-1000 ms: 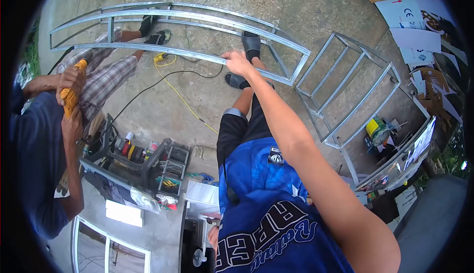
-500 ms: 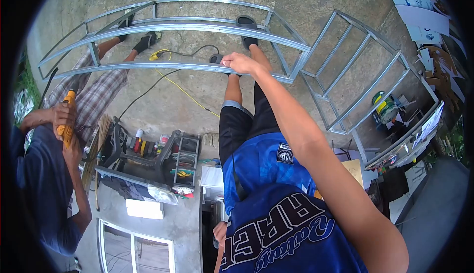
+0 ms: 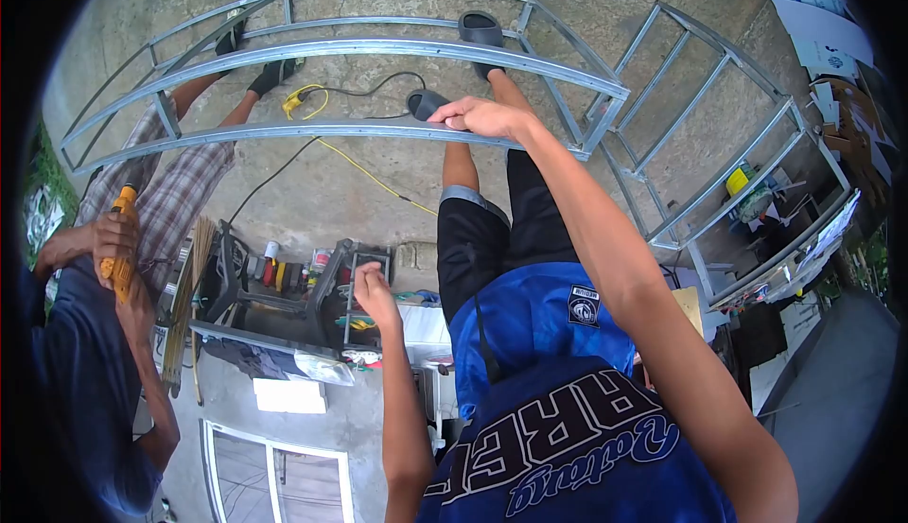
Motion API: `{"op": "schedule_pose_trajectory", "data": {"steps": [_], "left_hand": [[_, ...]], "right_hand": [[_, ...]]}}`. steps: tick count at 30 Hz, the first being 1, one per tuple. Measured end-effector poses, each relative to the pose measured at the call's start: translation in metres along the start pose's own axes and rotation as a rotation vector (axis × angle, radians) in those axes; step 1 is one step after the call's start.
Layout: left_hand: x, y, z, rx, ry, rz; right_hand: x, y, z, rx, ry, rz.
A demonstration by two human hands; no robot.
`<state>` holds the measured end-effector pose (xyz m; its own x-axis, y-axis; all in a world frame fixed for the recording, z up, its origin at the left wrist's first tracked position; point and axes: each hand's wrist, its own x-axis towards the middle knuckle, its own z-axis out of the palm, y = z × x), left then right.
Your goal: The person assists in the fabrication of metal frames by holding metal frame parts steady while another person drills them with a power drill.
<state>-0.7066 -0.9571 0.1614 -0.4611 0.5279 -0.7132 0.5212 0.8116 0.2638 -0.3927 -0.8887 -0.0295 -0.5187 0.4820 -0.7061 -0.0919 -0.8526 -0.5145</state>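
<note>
My right hand (image 3: 484, 117) is closed on the near rail of a long welded frame of grey metal tubing (image 3: 331, 129), towards its right end. The frame stretches sideways in front of me, above the concrete floor. My left hand (image 3: 375, 294) is raised in the air to the left of my body, fingers loosely bent and nothing visible in it. Beneath that hand, in the line of sight, lies a dark tool rack (image 3: 355, 282). At the left, a co-worker's hands (image 3: 118, 249) grip a yellow power tool (image 3: 120, 211) close to the frame's left end.
A second metal frame (image 3: 705, 135) stands at the right. Yellow and black cords (image 3: 364, 180) run across the floor between the co-worker and me. A plastic stool-like holder with tools and cans (image 3: 274, 282) sits at the lower left. Cardboard and scraps (image 3: 842, 116) are piled far right.
My left hand has come up from beside my waist and forward. The right hand stays on the rail. The view has shifted slightly, and the co-worker still holds the yellow tool.
</note>
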Motion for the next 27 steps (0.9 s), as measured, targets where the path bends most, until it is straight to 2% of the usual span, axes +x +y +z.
{"op": "schedule_pose_trajectory", "data": {"steps": [1,2,3,5,7,10,13,17,20,23,24,27], "left_hand": [[0.030,0.017,0.033,-0.319,0.148,-0.277],[0.059,0.028,0.061,-0.568,0.201,-0.471],[0.080,0.044,0.094,-0.765,0.161,-0.508],[0.108,0.080,0.152,-0.783,-0.139,-0.501],[0.117,0.120,0.185,-1.062,-0.153,-0.604],[0.117,0.148,0.202,-1.129,-0.118,-0.640],[0.123,0.133,0.192,-1.349,-0.234,-0.558],[0.125,0.135,0.191,-1.343,-0.230,-0.485],[0.127,0.129,0.192,-1.411,-0.319,-0.442],[0.121,0.143,0.191,-1.347,-0.283,-0.472],[0.122,0.143,0.190,-1.348,-0.297,-0.479],[0.125,0.141,0.189,-1.339,-0.319,-0.489]], "right_hand": [[0.000,0.003,-0.001,-0.010,0.016,0.002],[0.001,0.006,-0.001,-0.019,0.028,0.005],[0.001,0.008,-0.005,-0.046,0.033,-0.005],[-0.003,0.013,-0.012,-0.097,0.036,-0.018],[-0.006,0.016,-0.011,-0.032,0.078,0.022],[0.002,0.019,-0.018,-0.012,0.061,0.032],[0.004,0.024,-0.019,-0.065,0.065,-0.015],[-0.010,0.006,-0.013,-0.235,0.185,-0.004],[-0.035,-0.025,0.004,-0.597,0.506,-0.006],[-0.064,-0.054,0.014,-0.588,0.543,-0.102],[-0.073,-0.060,0.014,-0.574,0.519,-0.196],[-0.093,-0.078,-0.002,-0.504,0.678,-0.369]]}}
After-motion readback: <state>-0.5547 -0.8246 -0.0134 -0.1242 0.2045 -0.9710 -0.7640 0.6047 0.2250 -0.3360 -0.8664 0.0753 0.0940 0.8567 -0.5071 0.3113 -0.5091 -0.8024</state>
